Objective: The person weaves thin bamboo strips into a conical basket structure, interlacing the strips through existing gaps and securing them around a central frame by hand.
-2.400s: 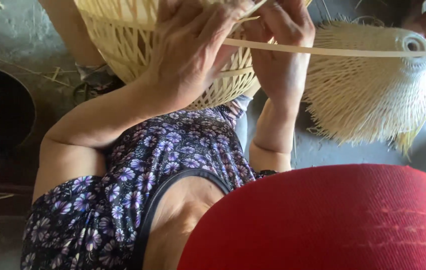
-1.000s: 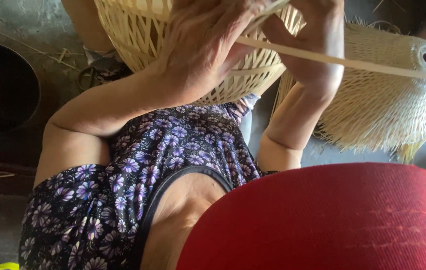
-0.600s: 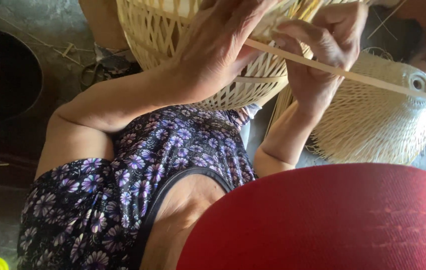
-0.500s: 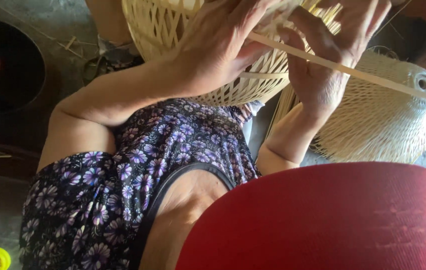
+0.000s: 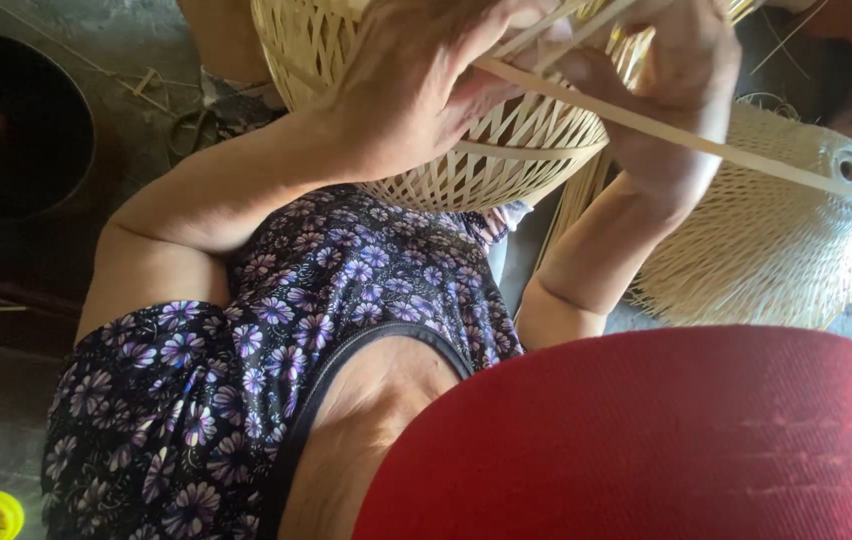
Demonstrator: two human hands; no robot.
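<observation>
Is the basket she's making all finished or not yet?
Not finished. Loose strips poke out of the basket, and both hands grip them.

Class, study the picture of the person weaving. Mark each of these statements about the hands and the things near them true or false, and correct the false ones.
1. Both hands work at a woven basket. True.
2. The left hand rests on the floor. False: it is on the basket.
3. A long flat strip runs past the right hand. True.
4. The second woven piece at the right is black. False: it is pale straw-coloured.
5. The person's garment is floral. True.
</observation>
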